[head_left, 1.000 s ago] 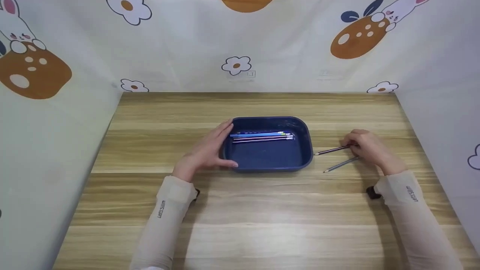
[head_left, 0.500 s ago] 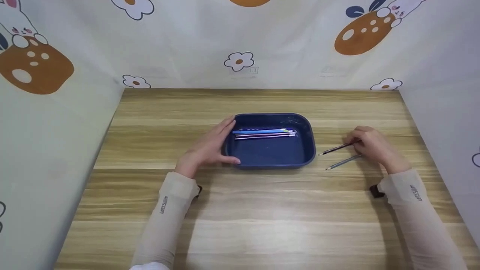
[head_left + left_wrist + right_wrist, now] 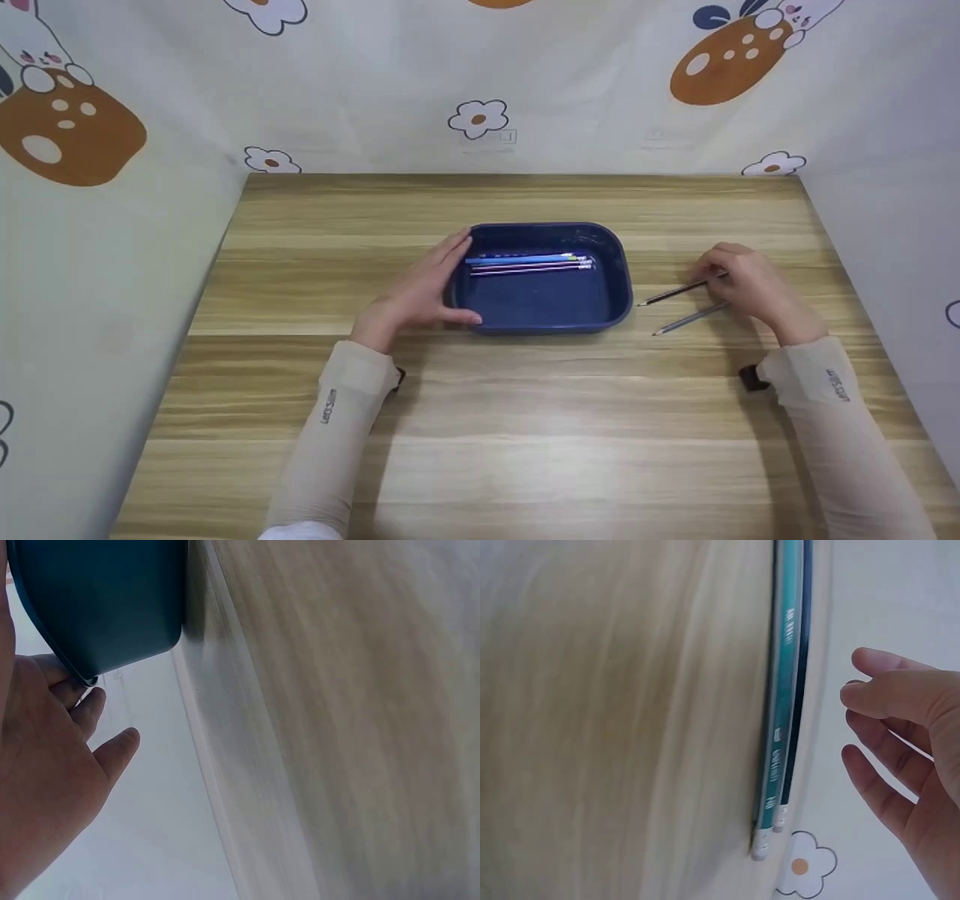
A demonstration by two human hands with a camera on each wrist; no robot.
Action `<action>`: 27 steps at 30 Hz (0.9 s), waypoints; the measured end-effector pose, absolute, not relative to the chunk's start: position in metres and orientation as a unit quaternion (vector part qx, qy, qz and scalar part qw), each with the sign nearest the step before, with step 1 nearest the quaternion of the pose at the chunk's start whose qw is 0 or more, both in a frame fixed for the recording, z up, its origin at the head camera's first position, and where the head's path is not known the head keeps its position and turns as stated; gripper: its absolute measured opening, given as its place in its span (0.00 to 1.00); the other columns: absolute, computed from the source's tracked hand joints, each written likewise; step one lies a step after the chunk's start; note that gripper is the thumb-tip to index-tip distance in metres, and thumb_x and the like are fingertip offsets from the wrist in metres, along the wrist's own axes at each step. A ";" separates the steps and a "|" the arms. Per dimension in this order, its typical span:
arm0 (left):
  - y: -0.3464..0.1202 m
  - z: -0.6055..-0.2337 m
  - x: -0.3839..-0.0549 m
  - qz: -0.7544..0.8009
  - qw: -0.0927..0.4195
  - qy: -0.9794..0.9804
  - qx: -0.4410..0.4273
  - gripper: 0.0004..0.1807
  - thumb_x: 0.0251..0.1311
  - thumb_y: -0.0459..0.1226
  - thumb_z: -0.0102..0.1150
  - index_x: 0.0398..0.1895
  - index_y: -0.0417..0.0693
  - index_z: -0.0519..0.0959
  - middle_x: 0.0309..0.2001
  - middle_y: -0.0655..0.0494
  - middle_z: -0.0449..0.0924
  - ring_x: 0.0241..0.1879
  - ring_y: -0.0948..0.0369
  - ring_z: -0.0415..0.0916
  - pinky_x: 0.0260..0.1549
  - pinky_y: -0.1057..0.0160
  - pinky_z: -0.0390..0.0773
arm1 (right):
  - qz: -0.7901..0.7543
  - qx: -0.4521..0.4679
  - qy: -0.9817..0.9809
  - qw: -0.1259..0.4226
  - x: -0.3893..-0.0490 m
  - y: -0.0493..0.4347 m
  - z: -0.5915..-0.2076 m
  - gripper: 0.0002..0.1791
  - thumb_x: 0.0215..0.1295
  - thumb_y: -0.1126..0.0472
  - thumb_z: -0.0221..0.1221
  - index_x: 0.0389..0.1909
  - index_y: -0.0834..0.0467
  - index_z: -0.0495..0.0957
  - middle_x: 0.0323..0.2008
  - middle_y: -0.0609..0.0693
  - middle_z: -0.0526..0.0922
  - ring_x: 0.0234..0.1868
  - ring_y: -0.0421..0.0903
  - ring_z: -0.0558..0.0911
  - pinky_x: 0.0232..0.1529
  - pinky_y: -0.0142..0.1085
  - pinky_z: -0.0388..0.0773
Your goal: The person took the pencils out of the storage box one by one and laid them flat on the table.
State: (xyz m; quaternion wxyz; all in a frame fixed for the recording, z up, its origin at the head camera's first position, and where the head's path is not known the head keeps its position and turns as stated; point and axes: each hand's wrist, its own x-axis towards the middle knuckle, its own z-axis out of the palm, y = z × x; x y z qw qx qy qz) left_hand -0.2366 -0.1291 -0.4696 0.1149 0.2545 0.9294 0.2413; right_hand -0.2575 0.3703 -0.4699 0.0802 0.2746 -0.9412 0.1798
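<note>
In the head view a dark blue rectangular tray [image 3: 540, 304] stands on the wooden table, several pencils [image 3: 525, 264] lying along its back half. My left hand [image 3: 412, 296] grips the tray's left end, thumb over the front rim and fingers at the back corner; the left wrist view shows fingertips at the rim. To the right lie a dark pencil [image 3: 671, 293] and a grey-green pencil [image 3: 690, 319], tips toward the tray. My right hand [image 3: 750, 285] hovers over their eraser ends, fingers loosely bent. In the right wrist view a gap separates its fingertips [image 3: 855, 694] from the pencils.
The table [image 3: 480, 465] has a wood-grain top. Patterned sheeting [image 3: 375, 90] rises at its back and along both sides. A small black device [image 3: 752, 379] sits at the right wrist, below the sleeve cuff.
The head view has shifted slightly. My right hand has edged away from the tray, and the dark pencil lies at a slightly steeper angle. My left hand stays on the tray.
</note>
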 end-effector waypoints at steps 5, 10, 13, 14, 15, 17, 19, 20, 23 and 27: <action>-0.129 -0.469 -0.237 0.239 0.114 0.930 0.253 0.69 0.44 0.66 0.70 0.81 0.51 0.41 0.82 0.60 0.33 0.81 0.57 0.35 0.80 0.52 0.47 | 0.179 0.270 -0.943 0.081 -0.255 0.363 -0.462 0.12 0.54 0.78 0.65 0.34 0.60 0.84 0.34 0.52 0.86 0.37 0.51 0.85 0.39 0.46 0.81; -0.129 -0.469 -0.237 0.239 0.116 0.931 0.250 0.68 0.45 0.66 0.70 0.82 0.53 0.41 0.82 0.61 0.32 0.81 0.57 0.34 0.80 0.52 0.47 | 0.184 0.274 -0.940 0.088 -0.252 0.354 -0.456 0.10 0.54 0.75 0.67 0.34 0.59 0.84 0.34 0.51 0.86 0.38 0.49 0.84 0.40 0.45 0.81; -0.130 -0.470 -0.236 0.239 0.117 0.930 0.251 0.68 0.45 0.66 0.71 0.82 0.53 0.40 0.82 0.60 0.31 0.82 0.56 0.34 0.79 0.51 0.47 | 0.191 0.279 -0.937 0.087 -0.250 0.347 -0.452 0.11 0.54 0.76 0.67 0.34 0.59 0.83 0.34 0.51 0.86 0.38 0.49 0.84 0.40 0.43 0.81; -0.130 -0.470 -0.236 0.238 0.117 0.931 0.251 0.68 0.45 0.66 0.71 0.82 0.53 0.40 0.83 0.60 0.32 0.82 0.56 0.34 0.79 0.51 0.47 | 0.194 0.279 -0.936 0.086 -0.250 0.344 -0.451 0.11 0.54 0.76 0.67 0.35 0.58 0.83 0.35 0.51 0.86 0.39 0.48 0.84 0.40 0.43 0.81; -0.130 -0.471 -0.236 0.238 0.117 0.931 0.251 0.68 0.45 0.66 0.71 0.82 0.53 0.40 0.83 0.59 0.32 0.82 0.56 0.34 0.79 0.50 0.47 | 0.199 0.280 -0.935 0.085 -0.250 0.342 -0.450 0.12 0.54 0.77 0.66 0.35 0.58 0.83 0.35 0.51 0.86 0.39 0.48 0.84 0.41 0.42 0.81; -0.130 -0.471 -0.236 0.238 0.118 0.931 0.250 0.68 0.45 0.65 0.71 0.82 0.54 0.40 0.83 0.58 0.32 0.82 0.55 0.34 0.79 0.50 0.48 | 0.206 0.283 -0.933 0.084 -0.249 0.337 -0.448 0.13 0.54 0.78 0.65 0.35 0.58 0.83 0.35 0.50 0.86 0.39 0.47 0.83 0.41 0.40 0.80; -0.130 -0.470 -0.236 0.239 0.119 0.931 0.248 0.68 0.45 0.66 0.71 0.82 0.54 0.40 0.83 0.58 0.32 0.82 0.55 0.34 0.79 0.49 0.48 | 0.213 0.289 -0.930 0.084 -0.250 0.332 -0.446 0.13 0.54 0.78 0.65 0.35 0.58 0.83 0.35 0.50 0.86 0.39 0.47 0.84 0.42 0.37 0.80; -0.130 -0.470 -0.236 0.240 0.120 0.931 0.247 0.68 0.45 0.65 0.71 0.82 0.54 0.40 0.83 0.58 0.32 0.82 0.55 0.34 0.79 0.49 0.48 | 0.215 0.292 -0.928 0.085 -0.250 0.329 -0.445 0.13 0.54 0.78 0.66 0.35 0.58 0.83 0.35 0.50 0.86 0.39 0.47 0.84 0.42 0.36 0.80; -0.130 -0.470 -0.237 0.243 0.121 0.930 0.248 0.68 0.45 0.65 0.71 0.82 0.53 0.40 0.83 0.59 0.32 0.81 0.55 0.35 0.79 0.50 0.48 | 0.221 0.301 -0.923 0.086 -0.251 0.322 -0.443 0.11 0.55 0.76 0.67 0.35 0.58 0.84 0.35 0.49 0.86 0.39 0.46 0.85 0.41 0.33 0.80; -0.130 -0.470 -0.237 0.246 0.120 0.929 0.251 0.68 0.46 0.65 0.71 0.82 0.52 0.41 0.82 0.61 0.32 0.81 0.56 0.37 0.79 0.52 0.48 | 0.229 0.307 -0.920 0.082 -0.251 0.313 -0.441 0.09 0.56 0.75 0.67 0.35 0.59 0.84 0.35 0.49 0.86 0.38 0.46 0.85 0.42 0.31 0.80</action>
